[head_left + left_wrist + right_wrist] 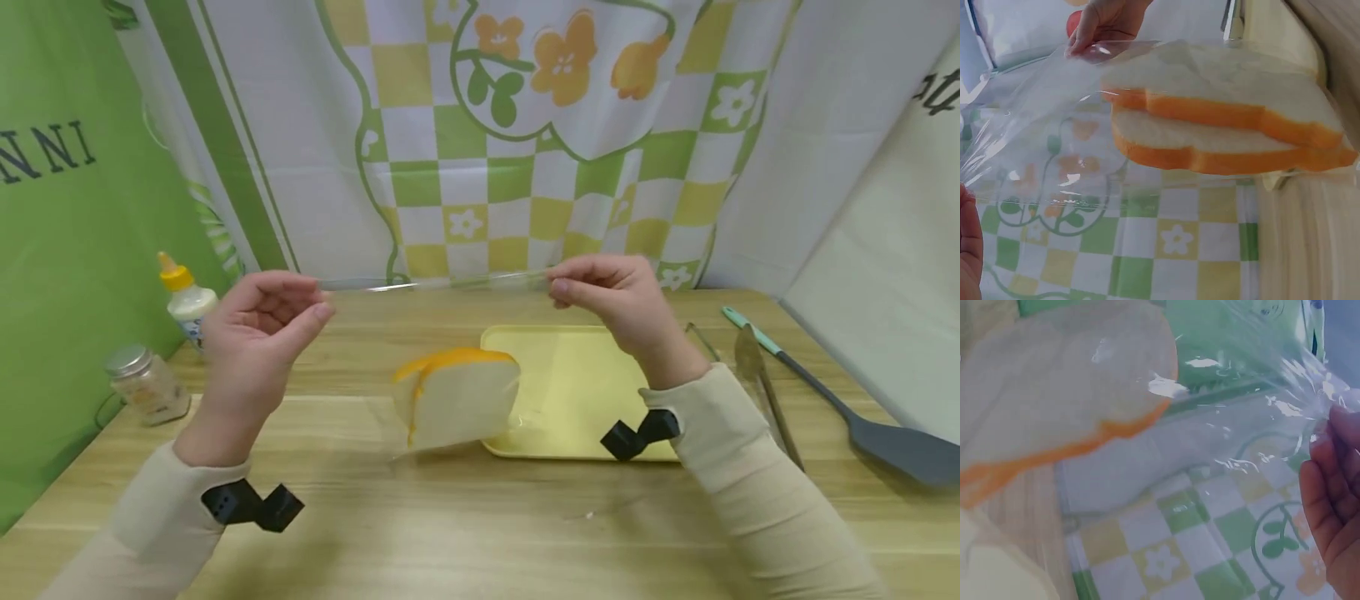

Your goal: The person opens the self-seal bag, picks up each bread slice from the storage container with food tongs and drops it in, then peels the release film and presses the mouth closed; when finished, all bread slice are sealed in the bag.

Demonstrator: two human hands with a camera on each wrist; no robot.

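A clear plastic bag [1066, 147] is stretched between both hands, its top edge pulled nearly straight. Slices of white bread [465, 404] with orange-brown crust lie low inside it; the left wrist view shows two of them [1222, 134], stacked. My left hand [258, 337] pinches one upper corner between thumb and fingers. At the opposite corner, my right hand [611, 296] pinches the film, its fingertips gathering the plastic in the right wrist view. The bread hangs above the table, partly in front of a yellow tray [577, 457].
A squeeze bottle with a yellow cap [191, 304] and a glass jar with a metal lid [148, 387] stand at the left. To the right lie a grey spatula with a mint handle end [900, 446] and a long metal utensil [772, 408]. A patterned curtain [465, 183] hangs behind.
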